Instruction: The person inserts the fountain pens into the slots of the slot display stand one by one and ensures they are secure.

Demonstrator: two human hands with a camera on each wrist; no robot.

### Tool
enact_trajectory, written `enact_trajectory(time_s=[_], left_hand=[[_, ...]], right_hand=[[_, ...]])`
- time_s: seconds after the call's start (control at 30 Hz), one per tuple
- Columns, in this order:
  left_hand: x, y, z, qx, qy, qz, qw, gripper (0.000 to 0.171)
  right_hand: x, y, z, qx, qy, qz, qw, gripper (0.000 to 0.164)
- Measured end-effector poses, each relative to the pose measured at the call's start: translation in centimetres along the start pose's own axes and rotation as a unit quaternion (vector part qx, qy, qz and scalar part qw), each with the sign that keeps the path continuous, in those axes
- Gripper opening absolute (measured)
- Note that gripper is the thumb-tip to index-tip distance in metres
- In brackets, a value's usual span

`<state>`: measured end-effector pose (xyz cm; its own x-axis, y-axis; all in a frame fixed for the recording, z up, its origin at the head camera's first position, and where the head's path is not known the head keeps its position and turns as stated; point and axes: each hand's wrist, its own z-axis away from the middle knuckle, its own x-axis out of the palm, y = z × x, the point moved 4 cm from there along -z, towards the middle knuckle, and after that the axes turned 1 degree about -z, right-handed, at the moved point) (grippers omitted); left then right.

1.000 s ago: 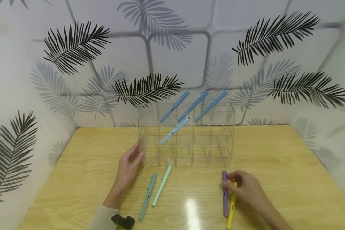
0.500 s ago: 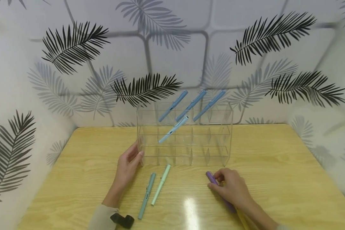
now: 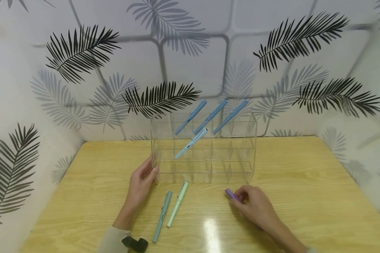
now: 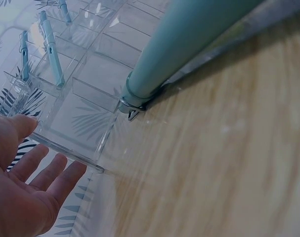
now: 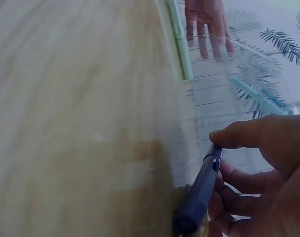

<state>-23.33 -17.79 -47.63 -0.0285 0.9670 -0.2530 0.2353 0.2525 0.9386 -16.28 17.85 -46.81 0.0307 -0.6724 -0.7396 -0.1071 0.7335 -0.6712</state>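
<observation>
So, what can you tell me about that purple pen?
The purple pen is slim and smooth-looking, perhaps plastic, with a narrow band around it. The right hand pinches it on the near side of the clear rack, hiding much of it. It lies slanted, far end toward the person's left. Whether it touches the table is unclear.

Looking forward and down from the head; peering closer from each wrist over the yellow wood-grain tabletop [image 3: 304,182]; sharing the clear plastic tiered rack [image 3: 221,167] throughout.
</observation>
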Motion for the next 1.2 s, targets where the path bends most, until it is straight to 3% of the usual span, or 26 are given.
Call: enact_trajectory(time_s=[0.23, 0.6, 0.87, 1.2], left_hand=[[0.0, 0.1, 0.1, -0.002, -0.004, 0.007, 1.0, 0.053], [0.0, 0.0, 0.0, 0.001, -0.002, 0.008, 1.0, 0.053], [0.1, 0.0, 0.0, 0.027, -0.007, 0.02, 0.9994, 0.051], [0.1, 0.1, 0.0, 0.02, -0.005, 0.025, 0.9995, 0.051]], right_hand=[[-1.4, -1.7, -0.2, -0.031, 0.029, -0.02, 0.999, 0.011], [-2.5, -3.4, -0.9, -0.033, 0.008, -0.109, 0.993, 0.012], [-3.3, -4.4, -1.7, -0.044, -0.004, -0.206, 0.977, 0.021], [-4.6, -5.4, -2.6, -0.088, 0.02, -0.251, 0.964, 0.033]])
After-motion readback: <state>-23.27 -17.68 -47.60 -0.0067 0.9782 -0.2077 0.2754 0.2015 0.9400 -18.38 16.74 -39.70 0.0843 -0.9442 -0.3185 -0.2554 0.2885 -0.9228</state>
